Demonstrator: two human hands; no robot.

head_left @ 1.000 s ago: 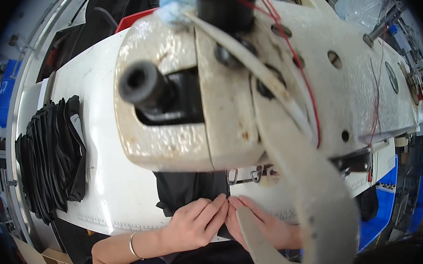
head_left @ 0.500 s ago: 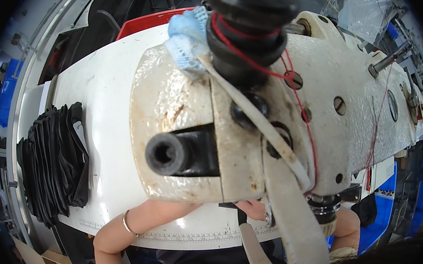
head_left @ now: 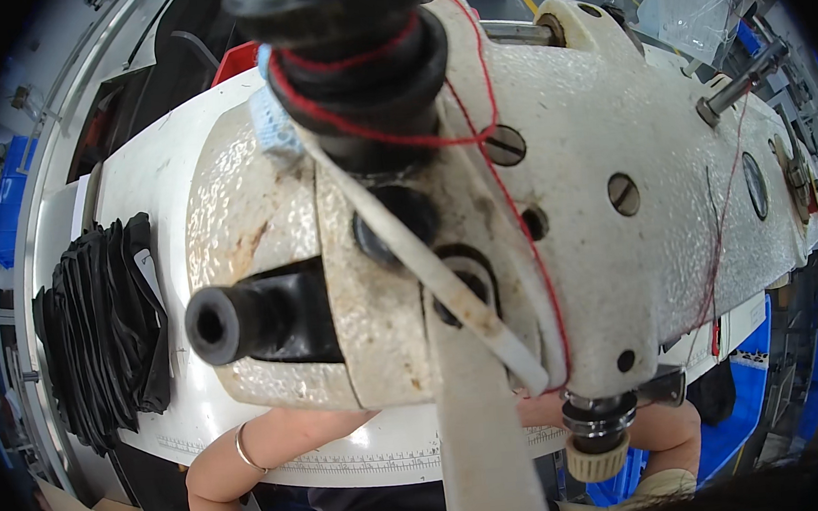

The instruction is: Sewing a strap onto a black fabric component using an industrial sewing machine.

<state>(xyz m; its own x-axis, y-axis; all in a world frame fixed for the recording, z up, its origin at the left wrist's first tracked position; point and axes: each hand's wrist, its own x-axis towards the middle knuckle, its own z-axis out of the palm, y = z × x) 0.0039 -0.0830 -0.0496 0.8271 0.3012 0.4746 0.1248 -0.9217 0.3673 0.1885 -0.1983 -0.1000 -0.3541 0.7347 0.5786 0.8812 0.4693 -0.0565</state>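
Note:
The cream head of a sewing machine (head_left: 568, 195) fills the middle and hides both my hands. My left forearm, wearing a bangle (head_left: 245, 449), reaches in under its left end; the left hand (head_left: 350, 419) shows no fingers. On the right, my right forearm (head_left: 668, 432) bends in behind a ridged knob (head_left: 598, 460). A strip of skin (head_left: 540, 410) shows below the machine, its fingers covered. What either hand holds cannot be seen. Red thread (head_left: 521, 218) winds round a blurred black tension post (head_left: 357, 87) and runs down the machine's front.
A stack of folded black fabric pieces (head_left: 102, 328) lies on the left of the white table (head_left: 167, 169), which has a ruler scale (head_left: 348, 460) along its near edge. A light blue cloth (head_left: 274, 127) is tucked behind the post. Blue bins (head_left: 742, 402) stand at right.
The machine head sits further left and looms closer in my view. A bit of hand and a dark piece, visible under the machine before, are now covered. Both forearms stay nearly in place.

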